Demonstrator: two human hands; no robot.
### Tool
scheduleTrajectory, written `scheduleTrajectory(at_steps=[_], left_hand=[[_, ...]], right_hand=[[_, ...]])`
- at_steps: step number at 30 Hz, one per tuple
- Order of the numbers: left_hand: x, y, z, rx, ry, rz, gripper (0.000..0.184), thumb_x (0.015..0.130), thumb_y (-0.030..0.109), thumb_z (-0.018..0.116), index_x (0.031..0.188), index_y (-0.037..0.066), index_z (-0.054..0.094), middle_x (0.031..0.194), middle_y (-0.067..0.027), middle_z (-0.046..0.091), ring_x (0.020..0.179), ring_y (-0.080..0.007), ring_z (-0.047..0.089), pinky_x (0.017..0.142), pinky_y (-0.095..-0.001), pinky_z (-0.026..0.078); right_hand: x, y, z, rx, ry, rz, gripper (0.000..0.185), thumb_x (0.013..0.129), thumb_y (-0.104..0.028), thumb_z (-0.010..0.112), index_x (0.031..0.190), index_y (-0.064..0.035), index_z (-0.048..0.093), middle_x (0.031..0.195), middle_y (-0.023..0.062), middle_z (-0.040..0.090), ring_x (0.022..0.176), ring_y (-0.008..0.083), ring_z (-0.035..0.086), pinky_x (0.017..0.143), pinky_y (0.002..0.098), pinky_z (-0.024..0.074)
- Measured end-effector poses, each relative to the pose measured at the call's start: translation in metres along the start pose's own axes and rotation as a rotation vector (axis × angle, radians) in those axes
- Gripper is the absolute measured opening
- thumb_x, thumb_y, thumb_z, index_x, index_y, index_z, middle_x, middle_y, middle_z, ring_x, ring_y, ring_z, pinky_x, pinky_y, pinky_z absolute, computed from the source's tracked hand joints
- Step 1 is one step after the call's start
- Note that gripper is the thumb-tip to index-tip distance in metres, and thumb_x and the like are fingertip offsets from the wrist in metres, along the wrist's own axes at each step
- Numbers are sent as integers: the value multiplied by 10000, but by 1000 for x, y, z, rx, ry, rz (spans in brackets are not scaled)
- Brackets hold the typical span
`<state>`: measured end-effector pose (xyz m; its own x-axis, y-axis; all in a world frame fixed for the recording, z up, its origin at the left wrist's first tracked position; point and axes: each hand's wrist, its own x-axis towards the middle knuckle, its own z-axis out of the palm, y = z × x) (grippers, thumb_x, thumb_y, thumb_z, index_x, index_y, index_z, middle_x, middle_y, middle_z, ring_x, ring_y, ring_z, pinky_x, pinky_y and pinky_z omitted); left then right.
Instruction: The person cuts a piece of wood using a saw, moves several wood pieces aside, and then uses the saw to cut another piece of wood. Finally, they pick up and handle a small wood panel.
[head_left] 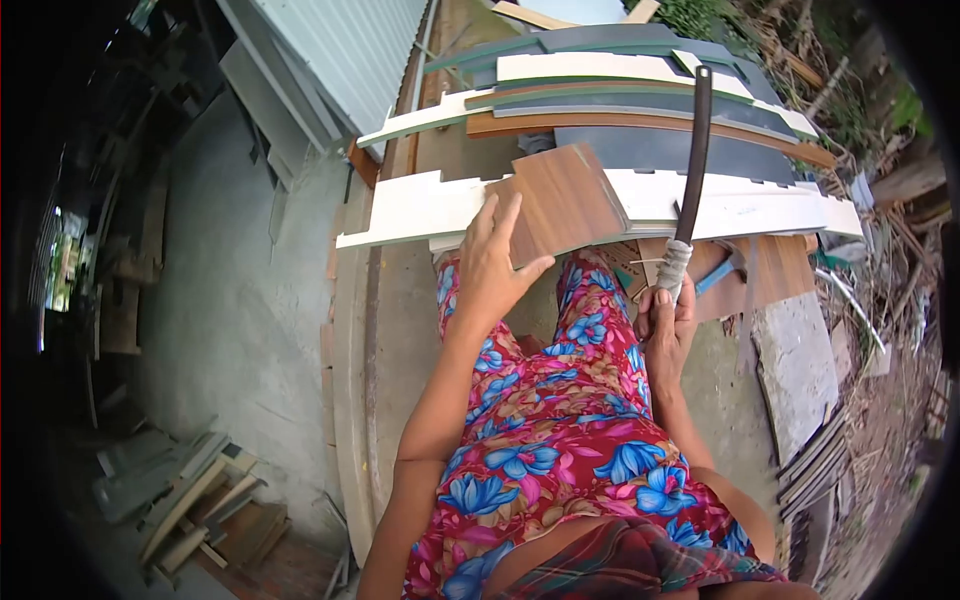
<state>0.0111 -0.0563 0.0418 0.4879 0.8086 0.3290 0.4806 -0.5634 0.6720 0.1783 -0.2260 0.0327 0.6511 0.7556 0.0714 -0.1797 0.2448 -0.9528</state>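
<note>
My left hand (pixel 492 262) grips the lower left corner of a brown wood-grain board (pixel 568 198), its thumb along the lower edge. The board has a notched upper left corner and leans over a long white plank (pixel 420 208) lying across in front of my knees. In my right hand (pixel 668 308), the fingers are wrapped round the handle of a long, dark, slightly curved tool (pixel 699 150). Pale wrapping (pixel 675 265) covers its lower part, and its far end points up and away. I cannot make out the tool's exact kind.
More white, brown and grey planks (pixel 640 122) lie stacked beyond. A hammer with a blue handle (pixel 718 275) rests right of my right hand. A concrete slab (pixel 795 370) and dry branches (pixel 900 300) are at the right. Wood scraps (pixel 205 510) lie on the lower left floor.
</note>
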Motion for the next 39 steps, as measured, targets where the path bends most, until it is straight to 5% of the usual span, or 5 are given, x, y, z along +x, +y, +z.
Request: scheduleTrajectory(at_steps=[7, 18, 22, 28, 39], left_hand=[[-10, -18, 56, 429, -175, 84, 920, 711, 166, 838, 1498, 170, 361, 1545, -219, 285, 1439, -413, 256, 1131, -636, 226], [10, -7, 67, 555, -220, 128, 884, 733, 154, 818, 1492, 129, 365, 1508, -240, 347, 1424, -422, 285, 1138, -624, 209], [21, 6, 74, 494, -294, 181, 920, 732, 239, 827, 1502, 119, 339, 1516, -274, 313, 1427, -443, 263, 1137, -619, 216], [31, 10, 105, 460, -256, 204, 923, 744, 236, 812, 1507, 91, 314, 1538, -263, 280, 1434, -449, 244, 1135, -617, 219], [42, 7, 108, 470, -260, 197, 796, 804, 78, 674, 1500, 16, 293, 1555, -264, 247, 1448, -455, 211, 1146, -622, 182]], right_hand=[[2, 4, -24, -18, 57, -78, 262, 1032, -157, 469, 1267, -50, 424, 891, 36, 558, 641, 56, 466, 539, 214, 390], [-13, 5, -40, -421, 5, 168, 396, 990, -60, 492, 1378, -21, 428, 886, 41, 608, 671, 79, 529, 615, 231, 463], [-17, 2, -41, -646, -4, 89, 521, 968, -31, 514, 1469, -106, 392, 1034, 168, 653, 867, 206, 635, 847, 327, 495], [-20, 15, -46, -720, -39, -31, 497, 954, -5, 520, 1435, -119, 468, 1262, 230, 615, 1113, 343, 639, 931, 325, 467], [-18, 18, -43, -760, -47, -3, 522, 944, -7, 551, 1437, -163, 483, 1171, 251, 638, 1013, 339, 669, 891, 355, 497]])
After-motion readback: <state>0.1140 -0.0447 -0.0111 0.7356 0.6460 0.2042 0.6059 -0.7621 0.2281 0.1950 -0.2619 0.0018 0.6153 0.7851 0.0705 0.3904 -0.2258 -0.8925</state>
